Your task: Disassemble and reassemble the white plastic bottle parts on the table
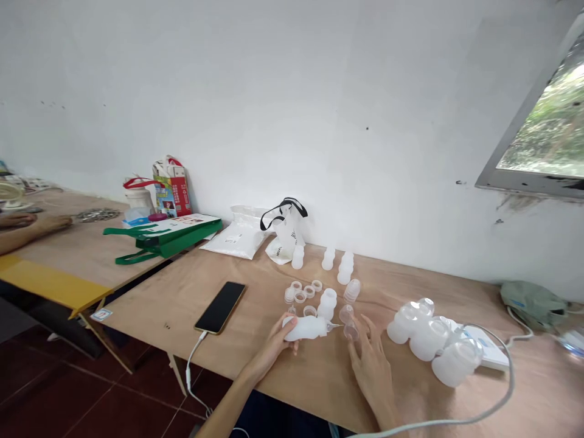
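My left hand (279,340) is wrapped round a translucent white squeeze bottle (306,328), held on its side above the table. The bottle's clear pointed tip (333,326) faces right. My right hand (368,353) has its thumb and fingers round a clear dome-shaped cap (350,332), just right of that tip. A second clear cap (346,313) stands right behind it. Behind the held bottle is an upright white bottle (327,304). Several translucent rings (309,291) lie to its left, and a ribbed clear piece (351,291) is behind on the right.
Several capped white bottles (435,337) crowd the right side by a white box (486,347) and a grey cable (510,377). White bottles (328,258) line the back. A phone (221,307) lies left; bags (241,234) sit behind. Another person's hand (52,224) rests far left.
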Motion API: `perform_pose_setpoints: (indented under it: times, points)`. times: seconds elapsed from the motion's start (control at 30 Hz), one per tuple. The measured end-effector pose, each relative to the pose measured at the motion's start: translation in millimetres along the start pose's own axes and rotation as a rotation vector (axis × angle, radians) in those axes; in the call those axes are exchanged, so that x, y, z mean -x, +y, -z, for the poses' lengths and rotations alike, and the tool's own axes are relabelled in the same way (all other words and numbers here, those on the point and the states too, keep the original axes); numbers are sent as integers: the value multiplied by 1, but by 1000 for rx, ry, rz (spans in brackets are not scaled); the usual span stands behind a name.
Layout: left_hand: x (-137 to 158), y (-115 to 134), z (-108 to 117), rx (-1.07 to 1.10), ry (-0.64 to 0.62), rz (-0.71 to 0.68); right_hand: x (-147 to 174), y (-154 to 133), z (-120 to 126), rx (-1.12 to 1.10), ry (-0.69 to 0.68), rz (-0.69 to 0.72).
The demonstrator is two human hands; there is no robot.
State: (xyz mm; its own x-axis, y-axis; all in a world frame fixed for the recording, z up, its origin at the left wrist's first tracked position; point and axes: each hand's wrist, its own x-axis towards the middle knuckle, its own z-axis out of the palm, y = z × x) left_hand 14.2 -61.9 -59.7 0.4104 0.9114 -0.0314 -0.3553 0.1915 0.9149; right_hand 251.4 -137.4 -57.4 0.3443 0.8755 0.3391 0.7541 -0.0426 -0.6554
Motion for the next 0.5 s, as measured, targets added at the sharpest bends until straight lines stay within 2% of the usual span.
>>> perform_pose_setpoints:
  times: [0.07,0.17,0.4,0.5]
  points:
    - [-2,-4,0,-19,-7,-8,-1,5,-3,23,-19,-6]
    - [-4,-5,0,-30,-11,-9,-1,6,-6,-63,4,-14]
    - [-8,-8,4,1,-50,-16,-1,3,0,-564,261,-129]
    - [-8,-10,5,-3,-64,-22,0,2,-1,-634,198,-104]
